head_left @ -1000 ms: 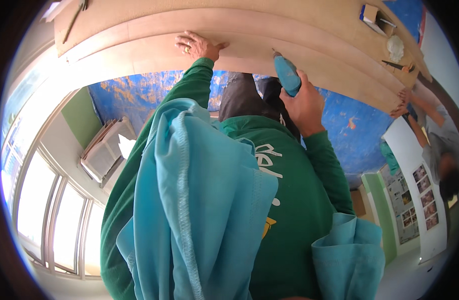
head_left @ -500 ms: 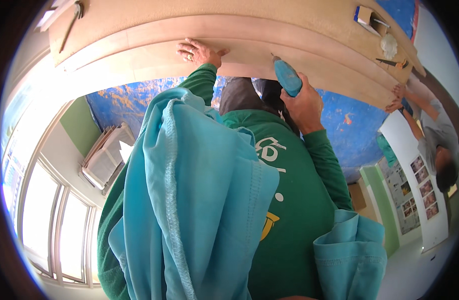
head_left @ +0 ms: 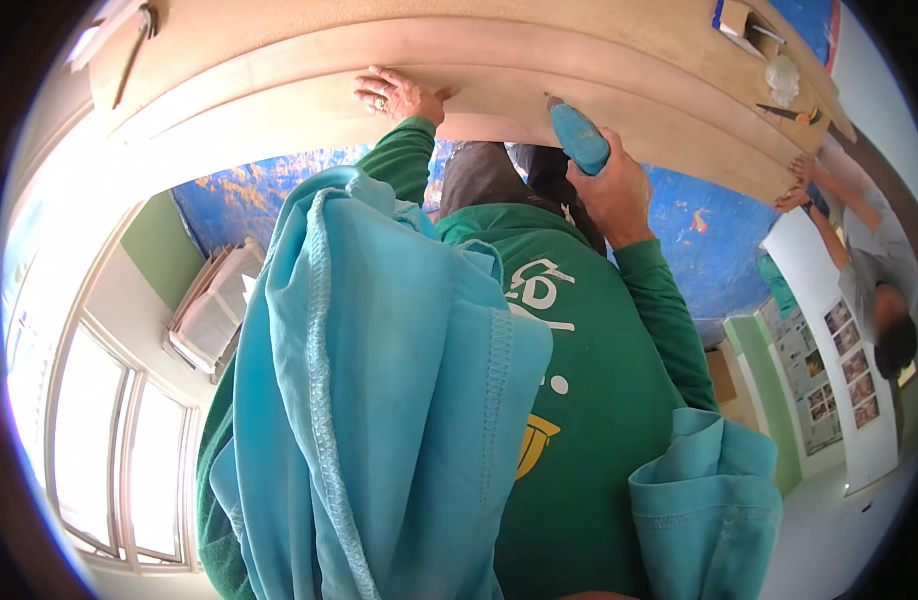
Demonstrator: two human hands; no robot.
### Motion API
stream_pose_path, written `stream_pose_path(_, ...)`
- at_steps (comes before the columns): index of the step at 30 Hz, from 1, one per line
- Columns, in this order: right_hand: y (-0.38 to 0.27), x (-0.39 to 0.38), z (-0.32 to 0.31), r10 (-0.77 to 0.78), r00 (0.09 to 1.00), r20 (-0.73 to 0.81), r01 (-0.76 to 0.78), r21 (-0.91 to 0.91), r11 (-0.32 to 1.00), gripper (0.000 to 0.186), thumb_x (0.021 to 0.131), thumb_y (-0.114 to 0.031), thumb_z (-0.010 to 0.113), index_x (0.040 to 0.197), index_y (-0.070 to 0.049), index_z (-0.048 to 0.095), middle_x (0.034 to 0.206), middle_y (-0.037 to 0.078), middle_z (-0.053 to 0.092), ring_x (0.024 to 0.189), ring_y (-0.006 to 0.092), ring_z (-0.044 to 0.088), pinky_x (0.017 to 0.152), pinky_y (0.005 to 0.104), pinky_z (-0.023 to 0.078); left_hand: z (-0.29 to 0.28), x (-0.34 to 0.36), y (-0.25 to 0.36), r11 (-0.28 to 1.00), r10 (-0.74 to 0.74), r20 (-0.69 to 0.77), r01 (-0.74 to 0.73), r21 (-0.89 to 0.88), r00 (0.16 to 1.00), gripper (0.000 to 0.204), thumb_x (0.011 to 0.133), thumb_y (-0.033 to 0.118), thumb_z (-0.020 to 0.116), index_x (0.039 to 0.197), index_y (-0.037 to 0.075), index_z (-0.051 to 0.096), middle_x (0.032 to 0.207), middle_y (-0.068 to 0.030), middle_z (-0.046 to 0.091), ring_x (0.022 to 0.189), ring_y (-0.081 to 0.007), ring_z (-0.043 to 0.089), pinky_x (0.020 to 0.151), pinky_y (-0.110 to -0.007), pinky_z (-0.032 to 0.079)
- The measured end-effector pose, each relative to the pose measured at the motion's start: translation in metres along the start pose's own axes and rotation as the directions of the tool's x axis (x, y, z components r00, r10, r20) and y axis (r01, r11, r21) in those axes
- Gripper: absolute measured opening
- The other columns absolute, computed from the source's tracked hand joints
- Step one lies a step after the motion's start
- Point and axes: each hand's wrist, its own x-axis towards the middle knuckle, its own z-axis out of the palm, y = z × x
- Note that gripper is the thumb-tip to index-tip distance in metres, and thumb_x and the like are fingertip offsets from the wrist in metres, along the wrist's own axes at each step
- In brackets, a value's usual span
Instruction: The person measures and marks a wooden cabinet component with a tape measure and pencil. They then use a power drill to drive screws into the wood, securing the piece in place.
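Observation:
My left hand (head_left: 404, 95) lies on a pale wooden board (head_left: 499, 88) with its fingers stretched out, a ring on one of them. My right hand (head_left: 617, 195) is closed around a blue power drill (head_left: 579, 138). The drill points away from me, and its tip is at the board's surface, to the right of my left hand. Whether the tip has entered the wood is too small to tell. The board lies along the near edge of a larger wooden panel (head_left: 399, 22).
A hammer (head_left: 136, 55) lies at the far left of the panel. On the right are a small open box (head_left: 747, 28), a clear plastic bag (head_left: 782, 78) and pliers (head_left: 794, 114). A co-worker's hands (head_left: 797, 185) touch the board's right end. Blue paint-stained sheeting (head_left: 244, 190) lies below.
The board and both hands sit slightly higher in the picture. My right hand and the drill have shifted a little to the right, the drill tip still at the board.

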Motion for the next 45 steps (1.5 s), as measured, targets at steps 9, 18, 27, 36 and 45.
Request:
stream_pose_path(9, 0.013, 0.001, 0.012, -0.09, 0.995, -0.04, 0.088, -0.05, 0.995, 0.065, 0.081, -0.032, 0.084, 0.138, -0.012, 0.061, 0.102, 0.019, 0.075, 0.093, 0.0426, 0.074, 0.08, 0.0529, 0.058, 0.005, -0.001, -0.003, 0.999, 0.016, 0.004, -0.016, -0.032, 1.0, 0.166, 0.066, 0.07, 0.094, 0.166, -0.006, -0.014, 0.17, -0.0409, -0.014, 0.161, -0.0553, -0.012, 0.133, -0.059, 0.012)
stream_pose_path(18, 0.025, -0.009, 0.013, -0.11, 0.993, -0.039, 0.111, 0.032, 0.993, 0.064, 0.082, -0.031, 0.082, 0.14, -0.012, 0.062, 0.108, 0.02, 0.076, 0.095, 0.0426, 0.074, 0.081, 0.0522, 0.059, 0.002, 0.004, -0.009, 0.987, -0.003, -0.01, 0.005, 0.163, 1.0, 0.165, 0.067, 0.084, 0.083, 0.165, -0.01, -0.01, 0.17, -0.0434, -0.01, 0.159, -0.0604, -0.005, 0.13, -0.064, 0.013)
stream_pose_path(27, 0.08, -0.135, 0.017, 0.366, 0.929, -0.054, -0.213, 0.731, 0.648, 0.062, 0.082, -0.031, 0.083, 0.138, -0.013, 0.064, 0.103, 0.022, 0.078, 0.097, 0.0423, 0.075, 0.087, 0.0509, 0.058, 0.043, 0.093, -0.055, 0.848, 0.205, 0.009, -0.182, 0.498, 0.979, 0.165, 0.07, 0.106, 0.05, 0.161, -0.02, -0.005, 0.165, -0.0517, 0.002, 0.15, -0.0745, 0.008, 0.118, -0.08, 0.018)
stream_pose_path(36, 0.119, -0.325, 0.142, 0.96, 0.272, -0.061, -0.296, 0.944, 0.144, 0.064, 0.082, -0.03, 0.088, 0.137, -0.008, 0.064, 0.102, 0.02, 0.079, 0.093, 0.0357, 0.078, 0.085, 0.0432, 0.06, -0.009, 0.058, 0.022, 0.61, 0.484, 0.087, -0.408, 0.679, 0.871, 0.132, 0.077, 0.078, 0.078, 0.165, -0.003, 0.023, 0.163, -0.0422, 0.029, 0.149, -0.0591, 0.035, 0.123, -0.064, 0.031)
stream_pose_path(45, 0.122, -0.487, 0.27, 0.832, -0.118, 0.543, 0.582, 0.716, -0.385, 0.034, 0.092, -0.024, 0.078, 0.111, 0.002, 0.069, 0.09, 0.011, 0.075, 0.07, 0.0164, 0.07, 0.067, 0.0298, 0.057, 0.057, -0.078, 0.162, 0.337, 0.792, 0.406, -0.881, 0.333, 0.456, 0.101, 0.091, 0.061, 0.077, 0.157, -0.007, 0.044, 0.144, -0.031, 0.063, 0.134, -0.042, 0.062, 0.114, -0.047, 0.049)
